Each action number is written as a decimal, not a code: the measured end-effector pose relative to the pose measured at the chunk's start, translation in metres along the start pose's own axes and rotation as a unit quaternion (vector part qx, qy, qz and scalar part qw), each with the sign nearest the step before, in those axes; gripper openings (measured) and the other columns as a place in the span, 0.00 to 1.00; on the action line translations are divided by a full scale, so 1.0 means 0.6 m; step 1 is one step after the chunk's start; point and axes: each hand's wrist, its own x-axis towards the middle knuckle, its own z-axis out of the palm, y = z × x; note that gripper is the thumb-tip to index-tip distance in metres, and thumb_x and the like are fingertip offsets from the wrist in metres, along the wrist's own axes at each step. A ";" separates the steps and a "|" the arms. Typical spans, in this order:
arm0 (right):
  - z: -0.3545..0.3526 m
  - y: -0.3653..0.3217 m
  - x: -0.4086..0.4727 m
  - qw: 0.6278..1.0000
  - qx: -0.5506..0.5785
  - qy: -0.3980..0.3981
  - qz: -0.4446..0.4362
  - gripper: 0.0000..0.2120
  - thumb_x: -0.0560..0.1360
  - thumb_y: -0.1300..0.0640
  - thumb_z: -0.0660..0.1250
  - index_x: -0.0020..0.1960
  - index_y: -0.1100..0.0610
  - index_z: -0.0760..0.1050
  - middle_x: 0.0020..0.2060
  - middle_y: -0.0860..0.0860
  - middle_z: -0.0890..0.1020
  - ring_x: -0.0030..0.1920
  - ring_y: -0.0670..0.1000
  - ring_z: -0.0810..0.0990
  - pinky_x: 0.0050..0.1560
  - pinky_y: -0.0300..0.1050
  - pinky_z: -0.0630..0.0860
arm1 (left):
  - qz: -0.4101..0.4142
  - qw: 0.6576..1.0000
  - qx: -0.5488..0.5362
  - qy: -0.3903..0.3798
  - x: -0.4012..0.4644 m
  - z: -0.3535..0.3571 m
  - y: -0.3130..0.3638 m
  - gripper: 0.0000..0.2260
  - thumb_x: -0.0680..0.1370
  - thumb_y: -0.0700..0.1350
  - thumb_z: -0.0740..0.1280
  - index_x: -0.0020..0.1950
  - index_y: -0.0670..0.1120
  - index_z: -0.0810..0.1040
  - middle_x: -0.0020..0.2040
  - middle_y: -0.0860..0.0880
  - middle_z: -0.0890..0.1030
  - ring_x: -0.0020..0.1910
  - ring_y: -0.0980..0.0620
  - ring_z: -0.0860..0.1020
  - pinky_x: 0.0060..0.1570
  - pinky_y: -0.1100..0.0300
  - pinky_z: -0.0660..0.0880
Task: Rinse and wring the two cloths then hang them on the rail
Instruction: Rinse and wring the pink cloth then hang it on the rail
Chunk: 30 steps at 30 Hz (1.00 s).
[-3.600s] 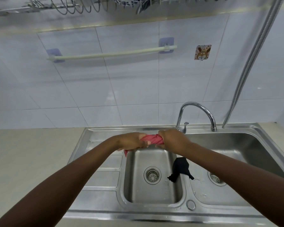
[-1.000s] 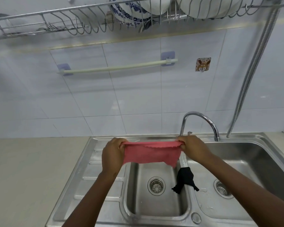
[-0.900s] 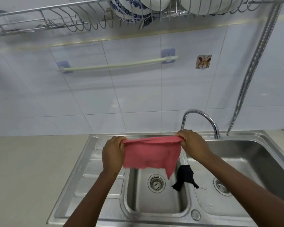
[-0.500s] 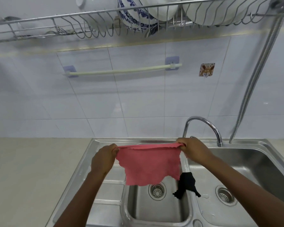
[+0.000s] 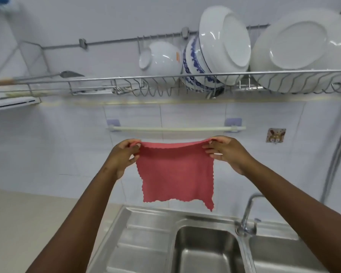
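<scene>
Cloth in hand: salmon-pink square microfibre cloth [image 5: 175,174] with a zigzag edge, spread flat and hanging between the two hands, bottom edge dangling well clear of the sink.
Left hand [image 5: 122,156]: pinching the cloth's top left corner, thumb in front, fingers curled round behind.
Right hand [image 5: 226,152]: same deal on the top right corner, fingertips nipped onto the hem. Top edge pulled nearly taut, just a slight sag.
Rail: pale cream round bar [image 5: 171,129] on two lilac stick-on wall brackets [image 5: 233,121], just above and behind both hands, not touching the cloth yet.
Step, best guess: rinse and wring apparently done for this one (no drips visible, hard to be sure), so mid hang-up of cloth one.
Next move, probably: lift a touch higher, push forward to get the top hem over the bar, drape roughly half down the far side, then release both pinches. Needs the hem kept level to avoid a lopsided slide-off.
Watch out: wire dish rack [image 5: 165,83] loaded with white crockery [image 5: 224,40], higher up above the hands, so no big upswing.
Second cloth: not in view here, so no idea where, or whether rinsed already.
Below the hands: stainless steel double sink [image 5: 146,233], chrome gooseneck tap [image 5: 248,209] down to the right of the right hand.
</scene>
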 end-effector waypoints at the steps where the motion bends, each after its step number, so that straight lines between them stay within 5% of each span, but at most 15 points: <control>1: 0.004 -0.011 0.020 1.000 -0.005 0.003 -0.011 0.10 0.78 0.59 0.61 0.56 0.61 0.77 0.52 0.57 0.83 0.52 0.54 0.81 0.56 0.48 0.77 | 0.007 1.000 0.000 0.001 0.018 -0.003 0.011 0.10 0.79 0.40 0.65 0.59 0.43 0.79 0.52 0.48 0.80 0.53 0.52 0.78 0.55 0.57 0.75; 6: 0.026 -0.052 0.117 0.995 -0.056 0.038 -0.070 0.07 0.79 0.58 0.61 0.48 0.54 0.78 0.51 0.56 0.82 0.52 0.54 0.80 0.55 0.46 0.76 | 0.083 0.993 0.071 -0.040 0.108 -0.002 0.052 0.12 0.80 0.41 0.62 0.61 0.48 0.78 0.57 0.51 0.79 0.56 0.53 0.76 0.59 0.58 0.73; 10: 0.030 -0.058 0.188 0.971 -0.211 0.039 -0.109 0.08 0.78 0.55 0.62 0.49 0.53 0.79 0.50 0.55 0.82 0.51 0.56 0.80 0.55 0.50 0.74 | 0.169 0.955 0.236 -0.058 0.185 0.004 0.049 0.15 0.79 0.33 0.59 0.65 0.40 0.75 0.61 0.49 0.73 0.54 0.60 0.72 0.55 0.66 0.69; 13: 0.026 -0.041 0.219 0.927 -0.363 -0.005 -0.093 0.08 0.77 0.49 0.60 0.46 0.46 0.79 0.48 0.50 0.83 0.50 0.53 0.79 0.52 0.47 0.74 | 0.224 0.901 0.370 -0.042 0.237 -0.014 0.024 0.10 0.76 0.39 0.63 0.53 0.48 0.80 0.51 0.46 0.78 0.47 0.50 0.76 0.45 0.55 0.72; 15: 0.027 -0.024 0.229 0.884 -0.459 -0.004 -0.091 0.09 0.75 0.44 0.59 0.42 0.41 0.77 0.46 0.48 0.83 0.50 0.55 0.79 0.52 0.50 0.74 | 0.226 0.855 0.466 -0.014 0.264 -0.025 0.007 0.08 0.75 0.49 0.63 0.48 0.52 0.82 0.51 0.46 0.79 0.52 0.46 0.76 0.48 0.50 0.76; 18: 0.038 -0.008 0.237 0.758 -0.616 0.124 -0.177 0.08 0.75 0.47 0.61 0.45 0.46 0.79 0.47 0.54 0.77 0.51 0.58 0.71 0.45 0.47 0.64 | 0.182 0.796 0.569 0.091 0.290 -0.032 0.001 0.15 0.74 0.60 0.65 0.51 0.52 0.82 0.55 0.46 0.75 0.56 0.45 0.72 0.51 0.50 0.75; 19: 0.043 -0.010 0.236 0.741 -0.624 0.157 -0.190 0.08 0.74 0.48 0.63 0.45 0.50 0.79 0.48 0.56 0.75 0.51 0.59 0.71 0.44 0.48 0.64 | 0.172 0.795 0.566 0.136 0.294 -0.034 0.005 0.17 0.71 0.62 0.67 0.49 0.50 0.80 0.53 0.46 0.74 0.55 0.45 0.71 0.48 0.51 0.75; 22: 0.041 -0.022 0.246 0.795 -0.570 0.151 -0.144 0.08 0.74 0.51 0.65 0.44 0.55 0.76 0.45 0.57 0.76 0.47 0.58 0.76 0.39 0.44 0.68 | 0.233 0.759 0.580 0.182 0.291 -0.029 0.018 0.11 0.70 0.54 0.73 0.42 0.47 0.78 0.48 0.45 0.74 0.52 0.43 0.71 0.43 0.51 0.75; 24: 0.036 -0.033 0.257 0.838 -0.524 0.120 -0.095 0.07 0.73 0.54 0.67 0.43 0.56 0.71 0.40 0.56 0.79 0.41 0.57 0.77 0.36 0.43 0.69 | 0.310 0.749 0.570 0.131 0.283 -0.024 0.015 0.04 0.73 0.45 0.69 0.41 0.45 0.81 0.45 0.44 0.78 0.49 0.41 0.75 0.42 0.51 0.75; 26: 0.032 -0.040 0.259 0.871 -0.470 0.111 -0.089 0.08 0.71 0.58 0.67 0.43 0.57 0.68 0.37 0.56 0.79 0.37 0.56 0.76 0.35 0.44 0.71 | 0.356 0.749 0.556 0.060 0.272 -0.027 0.000 0.09 0.74 0.42 0.62 0.45 0.46 0.83 0.45 0.44 0.83 0.47 0.42 0.78 0.43 0.51 0.77; 28: 0.028 -0.039 0.255 0.870 -0.473 0.066 -0.123 0.06 0.72 0.59 0.66 0.44 0.55 0.69 0.39 0.55 0.80 0.40 0.56 0.78 0.38 0.44 0.72 | 0.381 0.730 0.567 0.036 0.279 -0.043 -0.016 0.12 0.73 0.37 0.62 0.49 0.46 0.84 0.46 0.45 0.85 0.45 0.44 0.81 0.43 0.50 0.79; 30: 0.025 -0.028 0.250 0.831 -0.531 0.005 -0.166 0.02 0.76 0.54 0.63 0.47 0.52 0.74 0.44 0.52 0.81 0.48 0.56 0.77 0.46 0.47 0.74 | 0.383 0.703 0.598 0.047 0.285 -0.060 -0.025 0.15 0.71 0.32 0.66 0.51 0.47 0.84 0.45 0.46 0.86 0.44 0.43 0.82 0.43 0.49 0.79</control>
